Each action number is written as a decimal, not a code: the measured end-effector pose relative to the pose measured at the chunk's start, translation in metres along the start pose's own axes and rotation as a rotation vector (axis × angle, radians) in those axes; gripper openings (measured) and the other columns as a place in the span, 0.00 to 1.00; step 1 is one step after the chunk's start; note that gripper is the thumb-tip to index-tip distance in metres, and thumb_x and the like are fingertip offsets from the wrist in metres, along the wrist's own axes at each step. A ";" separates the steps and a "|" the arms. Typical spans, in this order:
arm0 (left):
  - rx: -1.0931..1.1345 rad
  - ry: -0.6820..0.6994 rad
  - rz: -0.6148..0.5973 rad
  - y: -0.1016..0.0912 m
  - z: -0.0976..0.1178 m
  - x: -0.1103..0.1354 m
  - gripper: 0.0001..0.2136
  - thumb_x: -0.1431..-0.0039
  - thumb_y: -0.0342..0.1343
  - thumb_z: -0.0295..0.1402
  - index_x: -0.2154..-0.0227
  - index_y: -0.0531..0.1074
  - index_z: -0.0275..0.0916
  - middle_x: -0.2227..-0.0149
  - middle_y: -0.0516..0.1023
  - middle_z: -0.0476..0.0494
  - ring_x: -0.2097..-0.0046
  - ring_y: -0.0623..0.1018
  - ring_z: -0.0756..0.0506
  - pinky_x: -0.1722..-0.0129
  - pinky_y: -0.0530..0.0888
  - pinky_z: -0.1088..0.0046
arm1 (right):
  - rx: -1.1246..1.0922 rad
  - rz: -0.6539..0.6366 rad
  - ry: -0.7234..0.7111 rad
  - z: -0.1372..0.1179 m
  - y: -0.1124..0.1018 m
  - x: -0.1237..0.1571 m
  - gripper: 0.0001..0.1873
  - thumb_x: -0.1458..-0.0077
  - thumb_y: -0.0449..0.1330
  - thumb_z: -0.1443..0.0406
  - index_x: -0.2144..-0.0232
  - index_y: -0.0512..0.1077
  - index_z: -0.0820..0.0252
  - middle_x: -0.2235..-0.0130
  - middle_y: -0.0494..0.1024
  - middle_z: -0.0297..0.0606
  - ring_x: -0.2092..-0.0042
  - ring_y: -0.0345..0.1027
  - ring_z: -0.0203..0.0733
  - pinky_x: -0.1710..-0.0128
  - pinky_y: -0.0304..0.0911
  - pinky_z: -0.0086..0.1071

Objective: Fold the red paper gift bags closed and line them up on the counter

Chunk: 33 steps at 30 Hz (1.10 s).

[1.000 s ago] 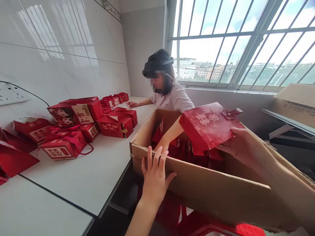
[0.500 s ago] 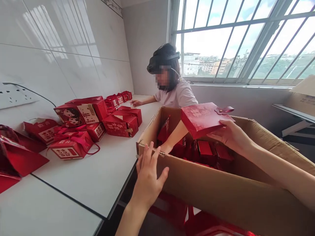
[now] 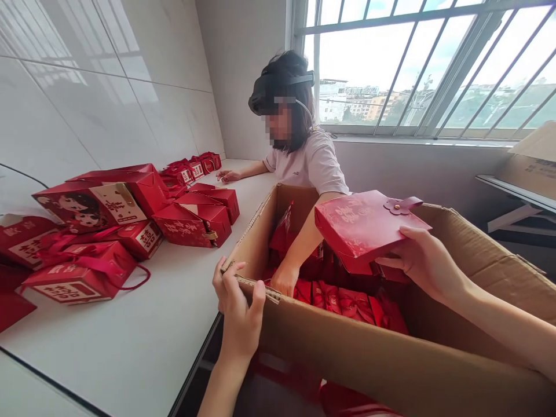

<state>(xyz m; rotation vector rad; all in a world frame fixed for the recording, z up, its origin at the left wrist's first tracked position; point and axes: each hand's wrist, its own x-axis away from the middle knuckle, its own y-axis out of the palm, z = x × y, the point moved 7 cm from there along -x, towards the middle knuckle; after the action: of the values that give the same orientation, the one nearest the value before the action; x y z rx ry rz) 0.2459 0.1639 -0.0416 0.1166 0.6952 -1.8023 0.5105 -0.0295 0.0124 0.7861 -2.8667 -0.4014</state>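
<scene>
My left hand point(image 3: 237, 313) grips the near left corner of a large open cardboard box point(image 3: 369, 359), fingers hooked over its rim. My right hand point(image 3: 423, 263) holds a flat red gift box point(image 3: 367, 226) with a flower clasp, raised over the carton's opening. Inside the carton lie several red packets and boxes point(image 3: 343, 295). A co-worker in a white shirt point(image 3: 310, 165) with a headset sits behind the carton; one hand of theirs point(image 3: 284, 281) reaches down into it, the other point(image 3: 226, 175) rests on the counter.
A white counter point(image 3: 143, 341) runs along the tiled wall at left, with several red gift boxes and bags point(image 3: 130, 214) on it. A barred window point(image 3: 412, 63) fills the back. A cardboard box point(image 3: 532, 162) sits on a shelf at right.
My left hand went from lying flat against the carton's side to gripping its corner rim. The red gift box in my right hand came lower and nearer. The view shifted closer to the carton.
</scene>
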 end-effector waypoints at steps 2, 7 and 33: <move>-0.009 0.032 0.009 0.000 -0.001 0.001 0.13 0.39 0.46 0.40 0.53 0.59 0.43 0.39 0.51 0.33 0.33 0.50 0.36 0.38 0.51 0.42 | 0.027 -0.009 -0.025 0.000 -0.001 0.000 0.11 0.52 0.57 0.68 0.64 0.74 0.57 0.68 0.80 0.35 0.68 0.77 0.42 0.69 0.77 0.42; -0.006 0.050 -0.017 0.001 -0.001 0.002 0.09 0.37 0.44 0.39 0.56 0.58 0.44 0.39 0.51 0.35 0.32 0.47 0.37 0.39 0.49 0.40 | 0.089 -0.017 -0.046 0.002 -0.005 -0.001 0.12 0.57 0.62 0.64 0.65 0.74 0.56 0.68 0.80 0.35 0.68 0.77 0.46 0.70 0.78 0.42; 0.014 0.034 0.001 0.007 0.008 0.008 0.06 0.36 0.41 0.37 0.59 0.58 0.44 0.38 0.49 0.34 0.32 0.46 0.38 0.38 0.51 0.44 | 0.390 -0.014 0.035 0.016 -0.013 -0.033 0.07 0.55 0.65 0.65 0.69 0.75 0.57 0.67 0.81 0.36 0.70 0.77 0.45 0.73 0.78 0.37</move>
<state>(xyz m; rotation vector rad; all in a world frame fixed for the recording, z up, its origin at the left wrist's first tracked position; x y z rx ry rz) 0.2516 0.1516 -0.0413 0.1575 0.7067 -1.8076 0.5415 -0.0199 -0.0086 0.8584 -2.9446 0.1771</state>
